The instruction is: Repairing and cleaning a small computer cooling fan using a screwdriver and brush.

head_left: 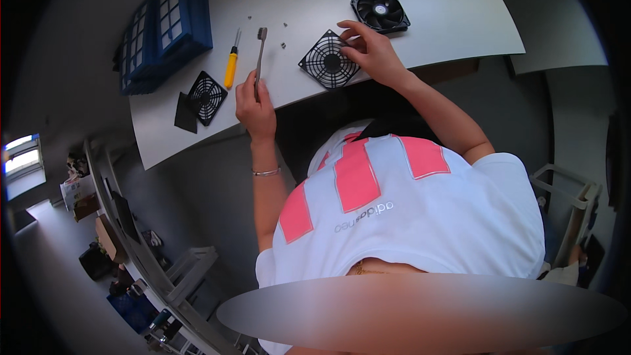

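Observation:
My left hand (256,106) is closed round the lower handle of a slim brush like a toothbrush (259,52), its dark bristle head pointing away from me. With thumb and fingers my right hand (376,54) grips the right edge of a black square fan guard (322,59) with a round grid, near the table's front edge. Whether the guard rests on the table or is slightly raised, I cannot tell. Beyond my right hand lies a black cooling fan (380,10). A yellow-handled screwdriver (231,70) lies left of the brush.
On the white table (453,16), a second fan guard (209,97) lies at the left beside a dark flat filter piece (186,113). Small metal screws (283,45) are scattered beyond the brush. Blue drawer cabinets (167,23) stand at the far left.

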The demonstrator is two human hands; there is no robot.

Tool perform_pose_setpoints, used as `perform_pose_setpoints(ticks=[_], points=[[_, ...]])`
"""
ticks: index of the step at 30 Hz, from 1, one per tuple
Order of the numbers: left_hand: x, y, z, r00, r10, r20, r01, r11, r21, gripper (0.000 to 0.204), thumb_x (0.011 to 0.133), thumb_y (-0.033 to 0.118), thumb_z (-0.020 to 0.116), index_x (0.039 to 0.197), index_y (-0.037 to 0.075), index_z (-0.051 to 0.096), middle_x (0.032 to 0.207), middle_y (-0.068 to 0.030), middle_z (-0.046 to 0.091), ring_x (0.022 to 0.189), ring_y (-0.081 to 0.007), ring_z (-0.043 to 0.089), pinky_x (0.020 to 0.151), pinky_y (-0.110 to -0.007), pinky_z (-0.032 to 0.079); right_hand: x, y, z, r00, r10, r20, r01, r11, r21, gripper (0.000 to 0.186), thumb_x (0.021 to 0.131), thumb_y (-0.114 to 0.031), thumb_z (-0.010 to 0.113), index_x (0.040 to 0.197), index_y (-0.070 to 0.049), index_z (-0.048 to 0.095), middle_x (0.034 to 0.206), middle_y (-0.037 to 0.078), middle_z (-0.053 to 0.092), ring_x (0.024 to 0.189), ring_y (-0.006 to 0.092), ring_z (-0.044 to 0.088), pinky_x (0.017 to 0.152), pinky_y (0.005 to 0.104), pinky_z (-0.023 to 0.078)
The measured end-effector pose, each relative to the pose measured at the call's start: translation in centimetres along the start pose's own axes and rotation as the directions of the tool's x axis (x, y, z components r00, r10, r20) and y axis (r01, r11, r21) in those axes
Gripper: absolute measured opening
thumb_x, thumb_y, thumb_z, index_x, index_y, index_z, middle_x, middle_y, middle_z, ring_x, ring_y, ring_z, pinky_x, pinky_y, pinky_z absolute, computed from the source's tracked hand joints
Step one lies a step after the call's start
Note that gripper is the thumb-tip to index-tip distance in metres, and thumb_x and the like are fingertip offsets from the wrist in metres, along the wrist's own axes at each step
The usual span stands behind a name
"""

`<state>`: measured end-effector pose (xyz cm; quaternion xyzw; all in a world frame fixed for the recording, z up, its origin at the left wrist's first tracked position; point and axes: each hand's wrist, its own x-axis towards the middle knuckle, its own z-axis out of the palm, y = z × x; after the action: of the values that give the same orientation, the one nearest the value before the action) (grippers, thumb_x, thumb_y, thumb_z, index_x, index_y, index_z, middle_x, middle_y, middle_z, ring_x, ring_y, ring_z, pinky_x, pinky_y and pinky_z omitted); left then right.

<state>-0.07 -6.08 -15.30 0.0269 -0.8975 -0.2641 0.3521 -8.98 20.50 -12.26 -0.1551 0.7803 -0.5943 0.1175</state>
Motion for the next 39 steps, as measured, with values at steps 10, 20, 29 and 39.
perform_pose_setpoints(ticks=[10,20,29,39], points=[[-1.9,6.7,-3.2,0.92,-0.015,0.392,0.128,0.956,-0.264,0.032,0.093,0.009,0.062,0.125,0.011,0.065,0.086,-0.0096,0.064,0.067,-0.0212,0.06,0.063,-0.033,0.049,-4.8,1.3,0.5,0.839,-0.516,0.171,0.503,0.619,-0.603,0.044,0.081,-0.025,0.076,0.122,-0.014,0.063,0.132,0.005,0.057,0.127,0.0248,0.051,0.102,0.0386,0.042],[1.4,7.7,-0.2,0.878,0.035,0.478,0.049,0.986,-0.162,0.03,0.095,0.004,0.058,0.123,0.009,0.067,0.082,-0.0103,0.065,0.064,-0.0205,0.058,0.062,-0.032,0.048,-4.3,1.9,1.5,0.83,-0.555,0.053,0.477,0.657,-0.584,0.039,0.073,-0.023,0.079,0.111,-0.021,0.07,0.12,-0.002,0.066,0.115,0.0216,0.061,0.093,0.0363,0.049],[2.1,7.5,0.0,0.841,-0.04,0.54,0.116,0.987,-0.108,0.037,0.093,0.005,0.059,0.128,0.014,0.065,0.079,-0.0114,0.061,0.067,-0.0255,0.06,0.064,-0.035,0.049,-4.1,1.9,1.3,0.84,-0.543,0.013,0.458,0.695,-0.554,0.025,0.077,-0.027,0.077,0.1,-0.019,0.071,0.114,-0.002,0.067,0.114,0.0185,0.062,0.094,0.0355,0.049],[2.1,7.5,-0.2,0.824,-0.003,0.566,0.058,0.995,-0.079,0.035,0.095,0.003,0.057,0.129,0.011,0.065,0.086,-0.0102,0.068,0.068,-0.0208,0.06,0.065,-0.031,0.049,-4.0,2.0,1.3,0.828,-0.56,-0.018,0.461,0.699,-0.546,0.023,0.076,-0.027,0.078,0.096,-0.019,0.072,0.111,-0.002,0.068,0.112,0.0189,0.063,0.092,0.0354,0.05]])
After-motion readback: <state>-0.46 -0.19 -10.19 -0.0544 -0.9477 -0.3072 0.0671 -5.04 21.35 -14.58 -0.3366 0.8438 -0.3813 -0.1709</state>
